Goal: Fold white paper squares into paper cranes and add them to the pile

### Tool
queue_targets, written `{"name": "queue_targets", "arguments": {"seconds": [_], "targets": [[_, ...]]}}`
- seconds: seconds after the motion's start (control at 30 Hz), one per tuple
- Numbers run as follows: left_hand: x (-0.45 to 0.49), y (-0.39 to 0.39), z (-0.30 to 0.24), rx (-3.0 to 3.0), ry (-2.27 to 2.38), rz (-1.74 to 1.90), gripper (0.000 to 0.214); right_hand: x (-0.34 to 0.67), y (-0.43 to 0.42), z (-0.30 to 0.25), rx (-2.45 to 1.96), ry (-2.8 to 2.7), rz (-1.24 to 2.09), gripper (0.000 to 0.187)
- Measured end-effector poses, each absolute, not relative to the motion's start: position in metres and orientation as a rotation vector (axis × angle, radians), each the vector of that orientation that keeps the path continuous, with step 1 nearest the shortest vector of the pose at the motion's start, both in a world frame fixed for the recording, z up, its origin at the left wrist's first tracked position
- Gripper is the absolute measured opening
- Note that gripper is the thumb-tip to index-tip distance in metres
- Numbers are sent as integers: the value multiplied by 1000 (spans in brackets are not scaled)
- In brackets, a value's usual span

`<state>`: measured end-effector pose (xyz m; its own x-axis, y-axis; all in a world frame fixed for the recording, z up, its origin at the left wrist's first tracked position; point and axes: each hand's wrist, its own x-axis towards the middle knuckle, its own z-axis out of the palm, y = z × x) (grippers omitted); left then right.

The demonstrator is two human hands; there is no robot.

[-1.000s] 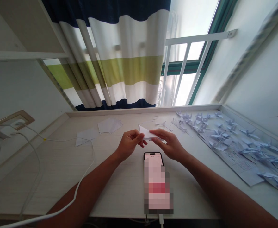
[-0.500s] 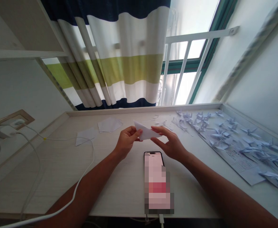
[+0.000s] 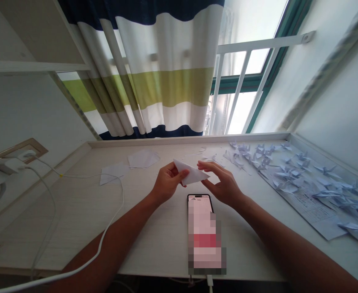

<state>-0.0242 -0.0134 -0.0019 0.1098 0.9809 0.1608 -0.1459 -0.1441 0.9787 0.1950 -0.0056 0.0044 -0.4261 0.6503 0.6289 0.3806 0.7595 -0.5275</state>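
A folded white paper triangle [image 3: 192, 172] is held above the pale desk [image 3: 154, 228], just beyond the top of a phone [image 3: 203, 228]. My left hand [image 3: 166, 183] pinches its left corner between thumb and fingers. My right hand [image 3: 223, 185] grips its right side, fingers curled round the point. The phone lies flat near the desk's front edge with its screen lit, and a cable runs from its lower end.
Several folded paper cranes [image 3: 301, 175] cover a printed sheet [image 3: 311, 207] at the right. Loose white paper squares [image 3: 142, 158] lie at the back left. A white charging cable [image 3: 111, 228] runs from a wall socket [image 3: 14, 156] across the desk. A striped curtain [image 3: 160, 81] and window bars stand behind.
Both hands lifted the paper a little off the desk and tilted it; the right fingers moved from lying on top of it to gripping its right end.
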Motion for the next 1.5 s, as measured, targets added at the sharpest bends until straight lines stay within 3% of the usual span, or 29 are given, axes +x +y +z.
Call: {"name": "queue_targets", "arguments": {"seconds": [0.07, 0.23, 0.47, 0.7, 0.9, 1.1, 1.27, 1.5], "targets": [[-25, -15, -3, 1329, 952, 1255, 44, 193, -6, 3, -756, -2115, 347, 40], [-26, -19, -4, 1445, 845, 1176, 51, 187, -10, 4, -869, -1991, 524, 28], [-25, -17, -4, 1498, 904, 1174, 43, 183, -11, 5, -933, -1821, 778, 32], [-29, -16, -8, 1620, 985, 1194, 30, 190, -4, 1, -953, -1868, 280, 30], [-28, -16, -8, 1726, 1045, 1209, 27, 193, 0, 1, -991, -1900, 346, 27], [-34, -14, -5, 1809, 1191, 1384, 20, 199, -1, 2, -931, -2018, 20, 31], [-36, -16, -4, 1927, 1087, 1413, 14, 194, -10, 6, -913, -1985, 329, 33], [-28, -19, -11, 1781, 941, 1414, 12, 186, -12, 14, -695, -1547, 1203, 32]]}}
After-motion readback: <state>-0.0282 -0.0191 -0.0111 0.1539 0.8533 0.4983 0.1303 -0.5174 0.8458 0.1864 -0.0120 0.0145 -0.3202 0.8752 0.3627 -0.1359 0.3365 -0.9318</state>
